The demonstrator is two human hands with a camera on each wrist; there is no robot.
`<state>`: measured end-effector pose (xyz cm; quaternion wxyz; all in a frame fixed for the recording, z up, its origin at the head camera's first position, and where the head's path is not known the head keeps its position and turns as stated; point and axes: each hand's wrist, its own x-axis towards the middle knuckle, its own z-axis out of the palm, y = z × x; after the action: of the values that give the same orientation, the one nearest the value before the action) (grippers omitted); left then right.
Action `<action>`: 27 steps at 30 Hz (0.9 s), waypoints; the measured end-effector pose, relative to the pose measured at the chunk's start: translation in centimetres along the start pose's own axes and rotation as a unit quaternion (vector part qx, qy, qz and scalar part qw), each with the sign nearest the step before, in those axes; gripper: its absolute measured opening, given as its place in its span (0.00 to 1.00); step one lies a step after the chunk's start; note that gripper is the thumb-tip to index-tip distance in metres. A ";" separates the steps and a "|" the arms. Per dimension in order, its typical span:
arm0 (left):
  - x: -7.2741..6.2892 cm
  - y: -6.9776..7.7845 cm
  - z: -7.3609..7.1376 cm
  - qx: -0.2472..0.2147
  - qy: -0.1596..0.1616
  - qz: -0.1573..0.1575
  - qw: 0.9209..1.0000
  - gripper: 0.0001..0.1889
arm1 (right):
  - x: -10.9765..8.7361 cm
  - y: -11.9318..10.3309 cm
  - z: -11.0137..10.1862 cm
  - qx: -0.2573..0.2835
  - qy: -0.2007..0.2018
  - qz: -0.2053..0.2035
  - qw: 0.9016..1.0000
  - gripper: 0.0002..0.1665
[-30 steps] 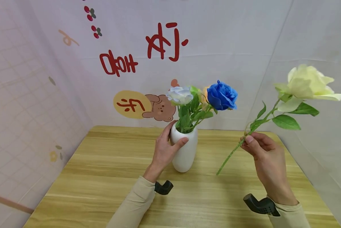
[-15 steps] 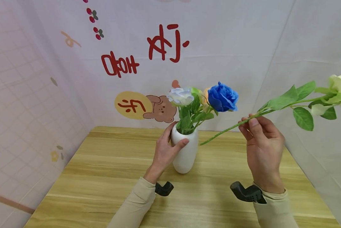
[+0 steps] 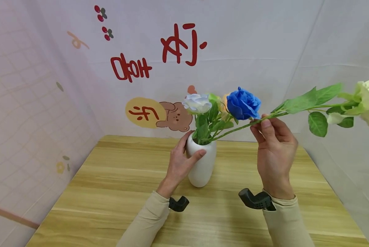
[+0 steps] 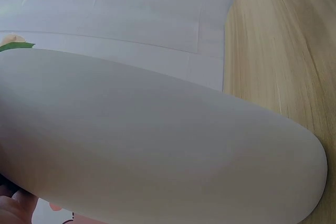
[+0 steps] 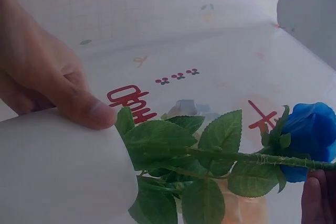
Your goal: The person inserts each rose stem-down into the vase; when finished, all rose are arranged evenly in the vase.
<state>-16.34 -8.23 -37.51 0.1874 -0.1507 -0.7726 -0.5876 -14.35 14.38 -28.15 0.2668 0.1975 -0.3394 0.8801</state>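
A white vase [image 3: 202,169] stands on the table, its upper part held by my left hand [image 3: 181,161], with the thumb across the front near the rim. In the vase are a blue rose [image 3: 243,103], a pale blue-white rose [image 3: 197,103] and partly hidden yellow-green and peach blooms. My right hand [image 3: 275,149] pinches the stem of a pale yellow rose [image 3: 368,101] between thumb and fingers. That stem slopes down leftward, its lower end at the vase mouth; in the right wrist view the stem [image 5: 252,158] runs over the leaves [image 5: 163,140] at the rim.
The wooden table [image 3: 116,178] ends at a white cloth backdrop [image 3: 249,37] printed with red characters and a bear [image 3: 176,116]. Cloth also hangs along the left and right sides. A black wrist device [image 3: 257,200] sits on each forearm.
My right hand has moved left and up, tipping the pale yellow rose from upright toward level, bloom to the right. Its stem end has come to the vase mouth. My left hand stays on the vase.
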 end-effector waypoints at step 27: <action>-0.4 0.1 -0.2 0.008 -0.003 0.000 1.000 0.56 | -2.0 4.6 -0.1 -0.193 -0.028 0.041 0.980 0.10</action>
<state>-15.93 -8.39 -37.53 0.1858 -0.1510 -0.7778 -0.5811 -15.63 10.91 -31.56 0.2537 0.1530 -0.5180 0.8024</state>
